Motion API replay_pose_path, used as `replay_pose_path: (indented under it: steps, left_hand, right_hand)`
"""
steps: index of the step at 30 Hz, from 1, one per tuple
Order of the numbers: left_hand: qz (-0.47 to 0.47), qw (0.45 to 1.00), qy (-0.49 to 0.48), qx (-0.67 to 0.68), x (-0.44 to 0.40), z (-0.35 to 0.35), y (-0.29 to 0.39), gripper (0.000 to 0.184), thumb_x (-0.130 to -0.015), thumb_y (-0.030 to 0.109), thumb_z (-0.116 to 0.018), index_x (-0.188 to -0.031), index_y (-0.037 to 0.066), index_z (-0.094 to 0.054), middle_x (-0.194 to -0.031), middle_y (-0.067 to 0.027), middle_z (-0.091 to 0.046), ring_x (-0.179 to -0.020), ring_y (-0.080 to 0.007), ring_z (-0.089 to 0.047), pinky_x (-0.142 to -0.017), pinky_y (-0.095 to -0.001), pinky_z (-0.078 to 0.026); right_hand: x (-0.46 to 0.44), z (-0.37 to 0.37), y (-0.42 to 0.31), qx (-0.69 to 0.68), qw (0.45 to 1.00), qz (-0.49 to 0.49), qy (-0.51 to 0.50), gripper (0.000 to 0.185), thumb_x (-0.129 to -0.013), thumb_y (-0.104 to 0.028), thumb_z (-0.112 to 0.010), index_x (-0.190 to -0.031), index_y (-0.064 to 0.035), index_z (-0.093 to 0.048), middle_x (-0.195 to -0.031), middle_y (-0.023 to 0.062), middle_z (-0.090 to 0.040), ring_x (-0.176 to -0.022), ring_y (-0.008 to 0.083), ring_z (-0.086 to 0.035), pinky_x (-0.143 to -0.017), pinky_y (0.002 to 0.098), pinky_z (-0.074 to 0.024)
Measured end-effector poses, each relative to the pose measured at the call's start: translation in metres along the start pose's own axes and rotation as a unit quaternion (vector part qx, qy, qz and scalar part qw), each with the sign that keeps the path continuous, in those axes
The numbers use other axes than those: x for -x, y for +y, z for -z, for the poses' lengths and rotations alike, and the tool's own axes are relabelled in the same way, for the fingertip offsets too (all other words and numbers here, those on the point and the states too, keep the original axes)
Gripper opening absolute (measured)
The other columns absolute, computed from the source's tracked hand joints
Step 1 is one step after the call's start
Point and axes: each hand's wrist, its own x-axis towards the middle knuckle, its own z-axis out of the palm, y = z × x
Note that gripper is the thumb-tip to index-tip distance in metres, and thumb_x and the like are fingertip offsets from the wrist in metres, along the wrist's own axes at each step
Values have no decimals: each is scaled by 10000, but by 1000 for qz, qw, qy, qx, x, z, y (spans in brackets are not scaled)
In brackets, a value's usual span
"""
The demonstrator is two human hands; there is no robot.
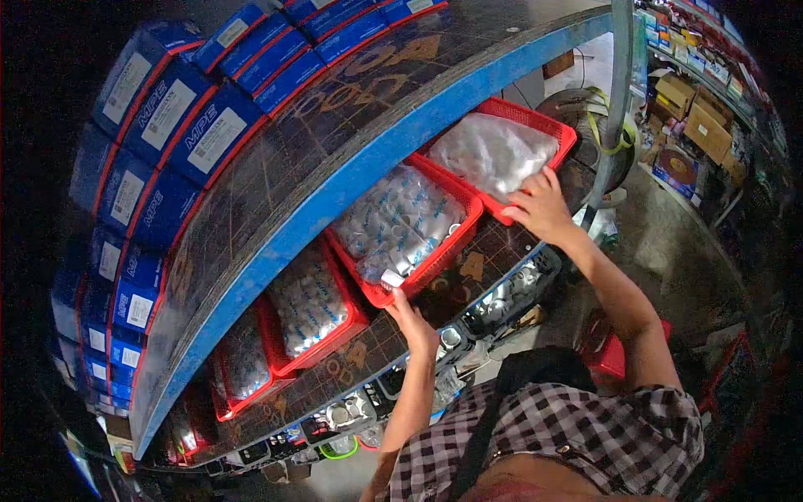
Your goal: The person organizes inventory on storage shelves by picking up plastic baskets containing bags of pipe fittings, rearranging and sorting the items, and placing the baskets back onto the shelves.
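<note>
My left hand grips the near corner of a red plastic basket, its fingertips at the rim. Small clear bags with blue print fill that basket, and a small white piece lies just inside the rim by my fingers. Over the near rim of a second red basket, to the right, curl the fingers of my right hand. A large clear plastic bag with pale contents fills this basket, and my fingertips are beside the bag. Parts of both hands' grip are hidden.
More red baskets with bagged parts line the shelf to the left. A blue-edged upper shelf carries stacked blue boxes. A metal post stands right. Below are bins of metal parts; cardboard boxes sit far right.
</note>
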Motion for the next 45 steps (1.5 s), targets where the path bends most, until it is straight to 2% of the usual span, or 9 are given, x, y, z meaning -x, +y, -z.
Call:
replay_pose_path:
  steps: [4, 5, 8, 17, 25, 28, 33, 37, 45]
  left_hand:
    - [-11, 998, 21, 51, -16, -2, 3, 675, -861, 305, -586, -1397, 121, -220, -1381, -89, -336, -1197, -217, -389, -1028, -352, -262]
    - [-45, 998, 22, 25, -20, -3, -2, 654, -811, 410, -613, -1334, 157, -312, -1312, -55, -410, -1141, -201, -433, -978, -374, -310]
    - [-32, 996, 37, 74, -39, -2, -2, 356, -792, 247, -577, -1083, 50, -516, -1029, -61, -568, -920, -199, -554, -846, -333, -433]
    - [-25, 993, 78, 88, -40, -7, 18, 161, -795, 183, -516, -911, 78, -477, -852, -29, -522, -801, -168, -517, -783, -328, -437]
    - [-32, 997, 59, -47, -32, 18, 17, 489, -815, 384, -575, -1193, 107, -435, -1104, -17, -475, -1008, -157, -409, -896, -350, -326]
    - [99, 990, 95, 25, -1, 36, 27, 541, -844, 490, -544, -1261, 187, -380, -1165, -44, -479, -1131, -173, -407, -916, -411, -326]
    - [166, 985, 32, -38, 6, 37, 49, 519, -851, 543, -512, -861, 28, -579, -778, -87, -627, -743, -193, -621, -687, -306, -473]
    - [269, 951, -135, -65, -21, -20, 42, 654, -875, 619, -353, -1001, 22, -591, -888, -117, -640, -819, -212, -612, -786, -338, -462]
    - [250, 966, -47, 41, 4, 13, 37, 687, -843, 673, -358, -1045, 38, -526, -829, -111, -625, -803, -213, -590, -739, -320, -446]
  right_hand:
    - [-8, -15, -29, -17, 1000, -3, 17, 249, -798, -329, -608, -723, -92, -617, -754, 71, -527, -811, 252, -474, -870, 402, -341]
    - [-9, -18, -33, -31, 999, -13, 27, 246, -795, -311, -615, -693, -87, -595, -744, 65, -525, -792, 247, -473, -828, 392, -355]
    - [-13, -22, -38, -5, 999, -3, 46, 223, -790, -276, -623, -690, -89, -554, -737, 59, -530, -777, 241, -486, -783, 388, -361]
    - [-33, -40, -43, -90, 996, -10, 13, 247, -858, -281, -532, -737, -69, -573, -773, 75, -552, -817, 252, -495, -795, 401, -334]
    - [-32, -57, -49, -95, 992, -13, 79, 158, -800, -197, -581, -725, -61, -554, -757, 88, -523, -798, 292, -483, -796, 437, -340]
    - [-33, -66, -48, -80, 993, -5, 85, 166, -821, -202, -551, -730, -63, -542, -766, 92, -503, -808, 290, -472, -819, 446, -327]
    - [-30, -78, -48, -64, 993, -21, 98, 249, -871, -251, -466, -712, -65, -512, -746, 101, -468, -829, 290, -468, -830, 435, -304]
    - [-29, -77, -46, -71, 994, -8, 88, 192, -864, -204, -488, -782, -47, -562, -797, 90, -526, -854, 279, -482, -844, 418, -306]
    - [-24, -83, -45, -128, 983, -24, 127, 165, -877, -155, -490, -872, -27, -594, -869, 103, -564, -869, 277, -510, -895, 430, -306]
